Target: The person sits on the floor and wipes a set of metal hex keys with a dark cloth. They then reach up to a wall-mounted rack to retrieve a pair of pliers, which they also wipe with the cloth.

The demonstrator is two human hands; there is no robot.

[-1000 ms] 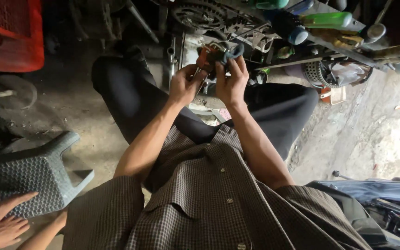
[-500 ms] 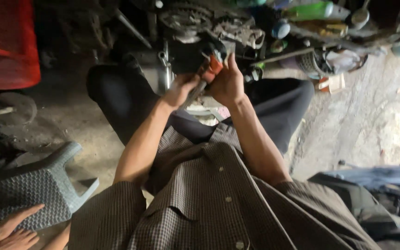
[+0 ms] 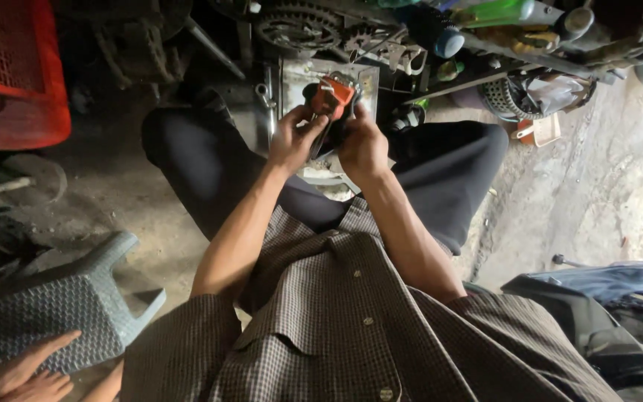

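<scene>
now both hands close on the orange-and-black part [image 3: 330, 98]: left hand [image 3: 295, 140] grips its near-left side, right hand [image 3: 362, 145] its near-right. since a second ago the part sits higher and squarer between the fingers, beyond them a sprocket [image 3: 297, 27], suggesting closer inspection.

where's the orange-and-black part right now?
Head view, upper centre: the orange-and-black part is held up between the left hand and right hand, above the person's lap, just below the chain sprocket.
</scene>
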